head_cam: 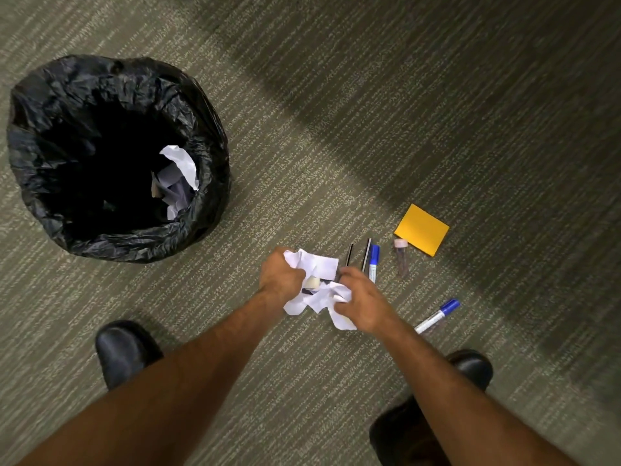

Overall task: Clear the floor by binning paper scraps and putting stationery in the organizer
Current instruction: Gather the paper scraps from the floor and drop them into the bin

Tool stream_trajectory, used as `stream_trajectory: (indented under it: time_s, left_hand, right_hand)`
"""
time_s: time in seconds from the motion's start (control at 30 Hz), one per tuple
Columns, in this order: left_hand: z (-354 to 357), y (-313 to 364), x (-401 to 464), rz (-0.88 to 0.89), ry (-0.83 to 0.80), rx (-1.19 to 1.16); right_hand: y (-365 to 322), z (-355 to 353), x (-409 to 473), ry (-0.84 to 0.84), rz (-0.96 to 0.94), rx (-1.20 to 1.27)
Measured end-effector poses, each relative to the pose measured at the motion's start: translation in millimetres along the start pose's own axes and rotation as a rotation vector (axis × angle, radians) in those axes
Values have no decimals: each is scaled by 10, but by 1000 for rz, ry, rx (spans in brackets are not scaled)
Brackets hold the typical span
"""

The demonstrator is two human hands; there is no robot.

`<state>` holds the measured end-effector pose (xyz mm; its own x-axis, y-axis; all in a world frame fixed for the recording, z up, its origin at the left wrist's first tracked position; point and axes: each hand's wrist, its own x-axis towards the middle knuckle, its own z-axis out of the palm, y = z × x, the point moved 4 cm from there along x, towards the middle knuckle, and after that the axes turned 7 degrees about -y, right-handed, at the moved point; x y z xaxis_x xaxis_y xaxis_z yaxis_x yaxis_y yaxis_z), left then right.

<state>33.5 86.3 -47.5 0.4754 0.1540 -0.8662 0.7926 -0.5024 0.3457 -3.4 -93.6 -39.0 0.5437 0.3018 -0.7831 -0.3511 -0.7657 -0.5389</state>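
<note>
White paper scraps (319, 267) lie bunched on the carpet between my hands. My left hand (280, 274) is closed on the left side of the pile, and my right hand (363, 299) grips crumpled pieces on its right side. A small pale roll-like item (312, 282) shows among the scraps. Just right of the pile lie two thin dark sticks (349, 254), a blue-capped marker (373, 262), a small clear tube with a pink cap (401, 260) and an orange sticky-note pad (422, 229). A second blue-capped marker (437, 316) lies further right.
A bin lined with a black bag (208, 136) stands at the upper left, with white paper inside it. My two black shoes (126, 351) (470, 366) stand on the carpet near the bottom. No organizer is in view.
</note>
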Motion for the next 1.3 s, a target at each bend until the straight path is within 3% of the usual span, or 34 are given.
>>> stream_trajectory:
  time_s: [0.13, 0.3, 0.63, 0.9, 1.1, 1.3]
  left_hand:
    - [-187, -84, -70, 36, -15, -25]
    - [-252, -165, -30, 30, -89, -98]
    - [-538, 149, -621, 307, -6, -5]
    - [-1938, 786, -1071, 490, 231, -107]
    - [-2840, 758, -991, 392, 356, -243]
    - [-3168, 399, -749, 248, 378, -376]
  right_hand:
    - [30, 296, 104, 90, 44, -100]
    - [-27, 380, 214, 163, 92, -40]
    - [-243, -264, -347, 294, 126, 199]
    - [-1619, -1016, -556, 419, -30, 378]
    - [-2704, -1064, -408, 323, -228, 556]
    - [-3336, -700, 56, 254, -200, 572]
